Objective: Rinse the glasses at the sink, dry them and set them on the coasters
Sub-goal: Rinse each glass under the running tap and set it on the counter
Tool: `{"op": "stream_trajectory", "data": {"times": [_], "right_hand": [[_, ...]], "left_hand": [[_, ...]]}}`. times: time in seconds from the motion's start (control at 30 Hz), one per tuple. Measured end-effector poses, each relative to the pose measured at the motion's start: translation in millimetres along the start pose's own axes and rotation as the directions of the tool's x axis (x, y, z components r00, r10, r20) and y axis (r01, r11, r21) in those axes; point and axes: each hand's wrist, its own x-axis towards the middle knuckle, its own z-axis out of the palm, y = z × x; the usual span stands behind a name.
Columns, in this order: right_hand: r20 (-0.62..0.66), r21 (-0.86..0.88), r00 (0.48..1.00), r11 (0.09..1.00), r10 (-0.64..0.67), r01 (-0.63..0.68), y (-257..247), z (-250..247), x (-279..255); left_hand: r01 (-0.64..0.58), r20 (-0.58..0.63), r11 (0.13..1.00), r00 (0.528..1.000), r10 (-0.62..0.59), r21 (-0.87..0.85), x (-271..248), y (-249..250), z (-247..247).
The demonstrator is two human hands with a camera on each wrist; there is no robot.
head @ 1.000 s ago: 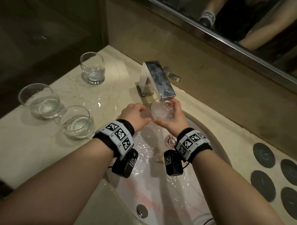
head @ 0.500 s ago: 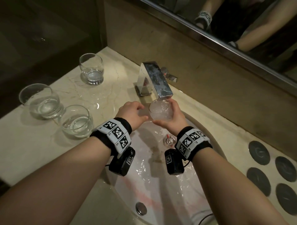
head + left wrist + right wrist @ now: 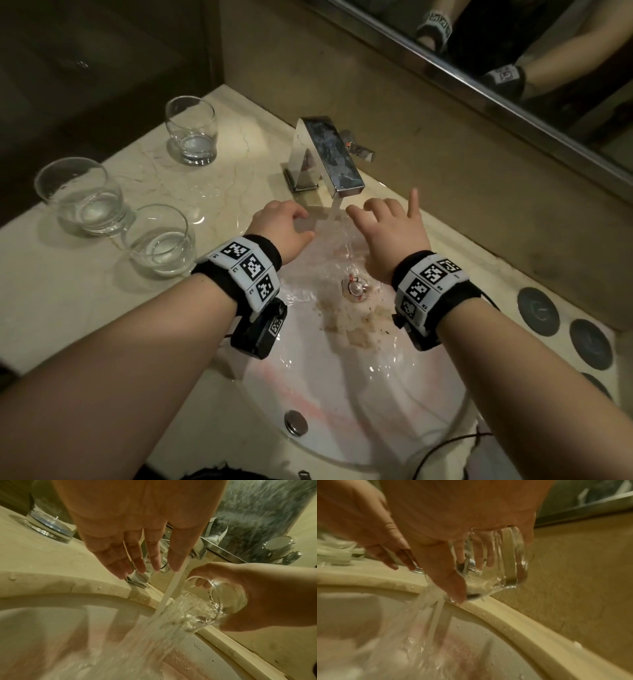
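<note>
The tumbler [image 3: 228, 599] is gripped tipped by the right hand [image 3: 390, 229], mostly hidden from above; the left hand [image 3: 281, 226] is held loose, empty, near the sink [image 3: 428, 428] rim.

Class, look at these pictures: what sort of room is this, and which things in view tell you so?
Most likely a bathroom, perhaps a hotel's: a round basin set in a marble counter, a chrome tap running, and a wall mirror above.

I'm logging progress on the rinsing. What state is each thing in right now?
Tap: running.
Held glass: tipped, pouring into the sink.
Right hand: grips the held glass.
Left hand: open, holding nothing.
Three counter glasses: upright, some water inside.
Coasters: bare.
</note>
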Motion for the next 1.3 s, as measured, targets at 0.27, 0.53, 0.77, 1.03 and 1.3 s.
{"op": "stream_trajectory", "data": {"times": [0.27, 0.53, 0.77, 1.03, 1.3], "right_hand": [[-0.014, -0.112, 0.998, 0.992, -0.064, 0.063, 6.4, -3.7, -4.5], [0.188, 0.725, 0.965, 0.636, 0.185, -0.263, -5.5, 18.9, 4.9], [0.264, 0.901, 0.932, 0.282, 0.25, -0.331, -27.4, 37.8, 23.0], [0.231, 0.916, 0.939, 0.269, 0.254, -0.298, -30.4, 39.4, 28.7], [0.212, 0.963, 0.911, 0.084, 0.354, -0.256, -29.9, 43.6, 20.0]], "left_hand": [[-0.023, 0.027, 0.999, 0.999, 0.022, 0.026, -4.4, 3.0, -1.9], [-0.017, 0.006, 0.998, 1.0, 0.018, -0.062, -7.5, -4.2, -2.6], [0.017, 0.023, 0.999, 1.0, -0.016, -0.041, -4.2, -8.7, -4.8], [-0.038, 0.005, 0.999, 0.999, 0.038, 0.027, 2.1, -7.9, -4.3], [-0.025, 0.013, 0.998, 1.0, 0.025, 0.053, 7.9, -14.9, -0.9]]}}
